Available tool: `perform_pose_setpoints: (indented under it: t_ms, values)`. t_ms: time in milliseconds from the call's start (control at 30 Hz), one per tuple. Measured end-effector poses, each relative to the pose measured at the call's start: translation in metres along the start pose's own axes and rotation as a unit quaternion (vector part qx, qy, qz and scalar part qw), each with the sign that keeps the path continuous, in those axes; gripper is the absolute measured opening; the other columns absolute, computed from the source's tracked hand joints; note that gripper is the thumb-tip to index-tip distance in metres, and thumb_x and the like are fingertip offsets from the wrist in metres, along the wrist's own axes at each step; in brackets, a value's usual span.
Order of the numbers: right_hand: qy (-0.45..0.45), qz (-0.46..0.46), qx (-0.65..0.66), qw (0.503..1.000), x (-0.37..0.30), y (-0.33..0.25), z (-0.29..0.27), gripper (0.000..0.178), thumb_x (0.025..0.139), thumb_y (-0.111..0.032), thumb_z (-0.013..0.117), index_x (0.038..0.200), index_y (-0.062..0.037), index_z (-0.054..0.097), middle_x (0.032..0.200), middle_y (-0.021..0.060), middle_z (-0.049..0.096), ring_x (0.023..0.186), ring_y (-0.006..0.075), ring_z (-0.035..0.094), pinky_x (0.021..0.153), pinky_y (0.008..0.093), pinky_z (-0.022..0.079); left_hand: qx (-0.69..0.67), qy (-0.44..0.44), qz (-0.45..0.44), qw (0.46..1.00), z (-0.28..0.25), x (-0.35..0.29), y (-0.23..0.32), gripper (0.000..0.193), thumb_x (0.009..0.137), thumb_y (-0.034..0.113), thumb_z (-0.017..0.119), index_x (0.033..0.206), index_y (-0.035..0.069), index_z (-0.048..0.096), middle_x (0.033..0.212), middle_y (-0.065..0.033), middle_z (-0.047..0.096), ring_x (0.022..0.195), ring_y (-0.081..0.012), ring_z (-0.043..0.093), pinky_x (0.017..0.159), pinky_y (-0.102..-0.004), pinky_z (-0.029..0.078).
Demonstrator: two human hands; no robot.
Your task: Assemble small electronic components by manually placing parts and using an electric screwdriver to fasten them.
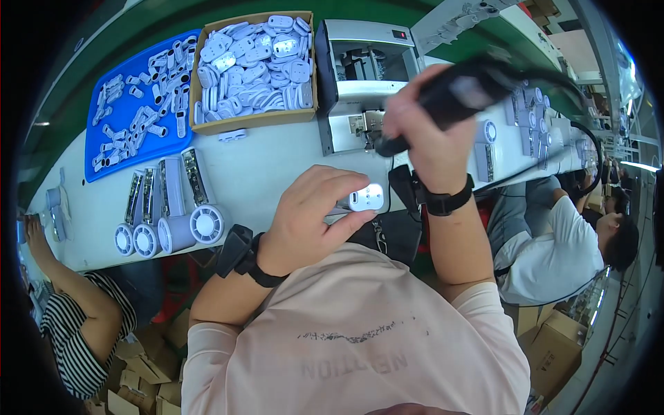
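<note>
Between the thumb and fingers of my left hand [315,204] is a small pale plastic cover [367,198] with small holes, held just above the table's near edge. My right hand [425,135] is wrapped round a black electric screwdriver [460,93], smeared by motion, with a cable running off to the right. The screwdriver's front end points down and left, beside the grey screw feeder [366,31] and apart from the cover. Whether a screw sits on its tip cannot be made out.
A cardboard box [253,123] full of pale covers stands left of the feeder. Beyond it lies a blue tray [176,143] of small parts. Several handheld fan bodies [174,232] with exposed circuit boards stand front left; more stand at right. People sit on both sides.
</note>
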State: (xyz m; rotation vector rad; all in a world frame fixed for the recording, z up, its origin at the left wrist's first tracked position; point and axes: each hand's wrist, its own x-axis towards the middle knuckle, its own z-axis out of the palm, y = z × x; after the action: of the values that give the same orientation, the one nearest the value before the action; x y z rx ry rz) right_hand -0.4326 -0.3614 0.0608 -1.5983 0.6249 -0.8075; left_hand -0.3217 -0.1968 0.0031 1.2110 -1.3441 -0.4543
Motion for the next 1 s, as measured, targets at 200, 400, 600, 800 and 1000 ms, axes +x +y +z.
perform_pose_setpoints:
  t_ms: [200, 400, 600, 800, 1000]
  values:
    - [0.054, -0.085, 0.119, 0.988, -0.031, -0.037, -0.009, 0.034, 0.091, 0.0, 0.064, 0.122, -0.0077, 0.052, 0.078, 0.0041, 0.054, 0.057, 0.0161, 0.053, 0.056, 0.0328, 0.048, 0.007, 0.002, 0.002, 1.0, -0.002, 0.001, 0.001, 0.038, 0.079, 0.009, 0.086, 0.113, 0.004, 0.07, 0.107, -0.0119, 0.072, 0.093, -0.0332, 0.068, 0.079, -0.0407, 0.055]
    - [-0.125, -0.209, 0.211, 0.947, -0.031, -0.084, -0.017, 0.035, 0.099, -0.011, 0.062, 0.131, -0.0109, 0.048, 0.085, 0.0037, 0.052, 0.062, 0.0156, 0.052, 0.057, 0.034, 0.048, 0.018, -0.017, 0.015, 1.0, -0.001, 0.007, 0.001, 0.037, 0.079, 0.008, 0.085, 0.113, 0.005, 0.071, 0.106, -0.0111, 0.071, 0.091, -0.0323, 0.067, 0.077, -0.0398, 0.055]
    - [-0.13, -0.178, 0.177, 0.959, -0.033, -0.077, -0.008, 0.041, 0.1, -0.014, 0.065, 0.135, -0.0123, 0.044, 0.086, 0.0037, 0.054, 0.062, 0.0162, 0.055, 0.058, 0.0338, 0.049, 0.025, -0.003, 0.039, 0.999, 0.001, 0.007, -0.002, 0.033, 0.08, 0.008, 0.085, 0.11, 0.008, 0.073, 0.106, -0.0097, 0.07, 0.09, -0.0306, 0.067, 0.076, -0.0388, 0.054]
    - [-0.129, -0.181, 0.136, 0.965, -0.038, -0.08, 0.001, 0.042, 0.096, -0.009, 0.07, 0.129, -0.0123, 0.044, 0.086, 0.004, 0.056, 0.06, 0.0168, 0.056, 0.058, 0.0328, 0.05, 0.03, -0.007, 0.042, 0.999, 0.006, 0.008, -0.001, 0.028, 0.08, 0.009, 0.085, 0.106, 0.01, 0.075, 0.106, -0.0089, 0.068, 0.09, -0.0291, 0.066, 0.075, -0.0383, 0.053]
    - [-0.132, -0.177, 0.157, 0.963, -0.04, -0.077, -0.003, 0.041, 0.094, -0.007, 0.071, 0.124, -0.0123, 0.044, 0.085, 0.0041, 0.056, 0.06, 0.0164, 0.056, 0.057, 0.0328, 0.05, 0.021, -0.007, 0.041, 0.999, 0.009, 0.007, -0.004, 0.03, 0.08, 0.009, 0.085, 0.108, 0.009, 0.074, 0.105, -0.0094, 0.067, 0.089, -0.0297, 0.065, 0.076, -0.0389, 0.053]
